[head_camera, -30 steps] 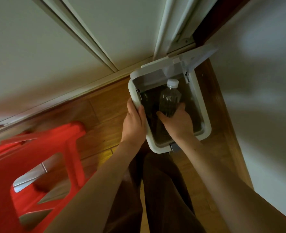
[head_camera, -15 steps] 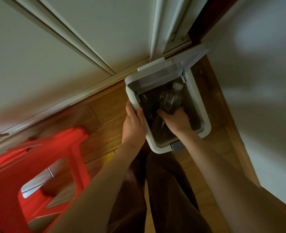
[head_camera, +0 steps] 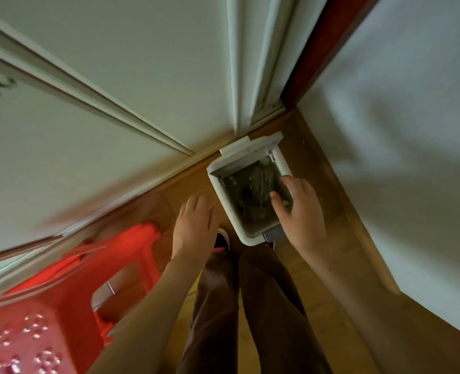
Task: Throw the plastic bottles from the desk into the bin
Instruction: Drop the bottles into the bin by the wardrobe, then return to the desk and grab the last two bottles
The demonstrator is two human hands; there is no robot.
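Standing over the open white bin (head_camera: 225, 195), both my hands empty.

My left hand (head_camera: 193, 228), fingers loose, hangs just left of the bin; inside, clear plastic bottles (head_camera: 258, 182) lie blurred, their direction unreadable; my right hand (head_camera: 300, 211), fingers spread, covers the right rim.

Nothing can be read with certainty. The only marks are some dark, blurred strokes at the 9 o'clock edge of the frame, on the pale door panel (head_camera: 61, 136); they are cut off and too smeared to make out as letters or numbers.
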